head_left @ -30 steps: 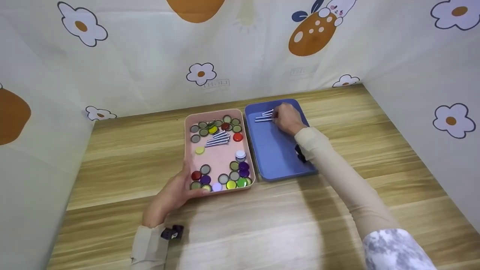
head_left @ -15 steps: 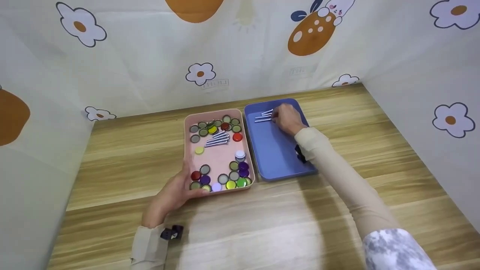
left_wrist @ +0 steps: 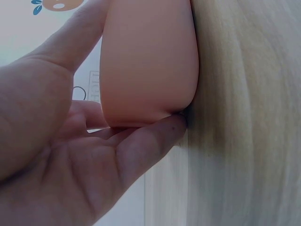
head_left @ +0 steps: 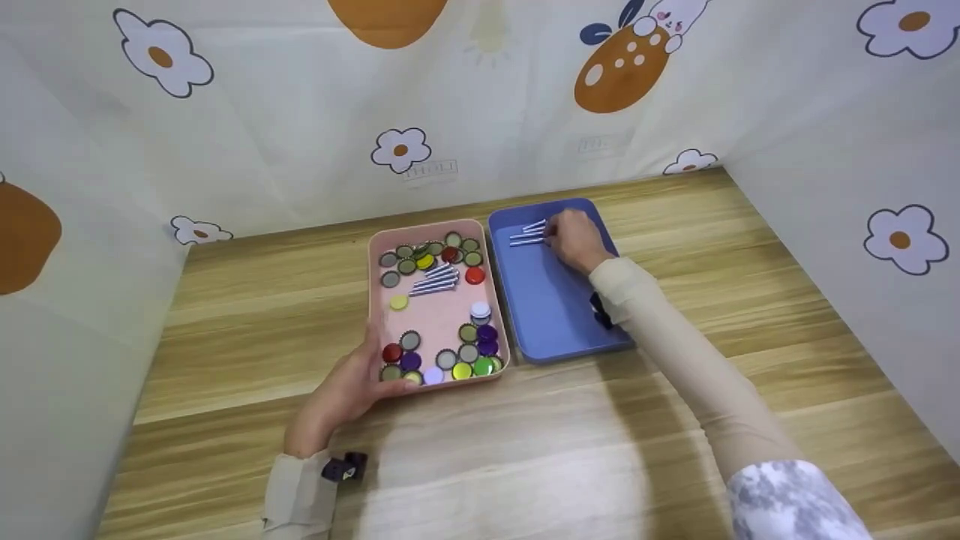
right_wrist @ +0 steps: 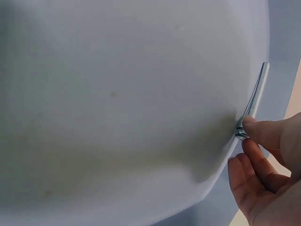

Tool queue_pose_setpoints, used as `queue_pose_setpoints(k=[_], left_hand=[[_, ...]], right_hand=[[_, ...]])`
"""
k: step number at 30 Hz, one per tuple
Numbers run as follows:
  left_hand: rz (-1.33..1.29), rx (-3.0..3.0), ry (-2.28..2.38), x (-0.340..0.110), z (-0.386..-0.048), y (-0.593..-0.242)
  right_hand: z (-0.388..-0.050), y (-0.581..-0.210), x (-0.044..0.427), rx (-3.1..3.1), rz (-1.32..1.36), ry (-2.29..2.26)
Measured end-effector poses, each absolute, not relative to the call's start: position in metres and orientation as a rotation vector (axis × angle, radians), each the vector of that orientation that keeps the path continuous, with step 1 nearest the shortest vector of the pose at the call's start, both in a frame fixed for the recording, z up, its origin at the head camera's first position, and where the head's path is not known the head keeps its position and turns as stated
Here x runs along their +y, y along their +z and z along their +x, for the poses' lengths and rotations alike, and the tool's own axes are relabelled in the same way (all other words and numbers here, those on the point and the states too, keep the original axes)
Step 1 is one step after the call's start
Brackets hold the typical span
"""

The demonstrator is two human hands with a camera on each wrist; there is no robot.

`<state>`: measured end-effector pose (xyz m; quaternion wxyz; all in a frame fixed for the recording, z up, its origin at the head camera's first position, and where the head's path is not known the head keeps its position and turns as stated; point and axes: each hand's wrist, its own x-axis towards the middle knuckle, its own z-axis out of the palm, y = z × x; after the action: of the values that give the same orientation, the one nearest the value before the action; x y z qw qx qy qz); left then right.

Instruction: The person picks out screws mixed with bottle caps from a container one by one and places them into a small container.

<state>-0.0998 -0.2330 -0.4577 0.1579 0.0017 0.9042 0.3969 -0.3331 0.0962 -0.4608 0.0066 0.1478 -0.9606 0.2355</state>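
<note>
Your 2 hands work well apart: the left hand is clamped on the near left corner of the pink tray, and the right hand pinches a silver bolt by its head end, far in the blue tray just right. Bolts fan out in the pink tray's far half, bottle caps scattered around!

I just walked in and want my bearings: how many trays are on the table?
2. The pink tray, held at its near left corner by the left hand; and the blue tray to its right, the right hand inside.
</note>
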Motion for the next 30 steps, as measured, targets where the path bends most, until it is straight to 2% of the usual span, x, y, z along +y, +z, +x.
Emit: queue_pose_setpoints(k=[8,19,30], left_hand=[[0.005,2.574,1.159,-0.233,-0.100,-0.457],[-0.001,2.581,1.171,-0.232,-0.100,-0.460],[-0.009,2.611,1.127,-0.232,-0.098,-0.457]], right_hand=[[-0.332,-0.459,0.095,-2.930,0.362,0.884],[-0.325,-0.459,0.088,-2.906,0.385,0.904],[-0.314,-0.458,0.069,-2.815,0.476,1.122]])
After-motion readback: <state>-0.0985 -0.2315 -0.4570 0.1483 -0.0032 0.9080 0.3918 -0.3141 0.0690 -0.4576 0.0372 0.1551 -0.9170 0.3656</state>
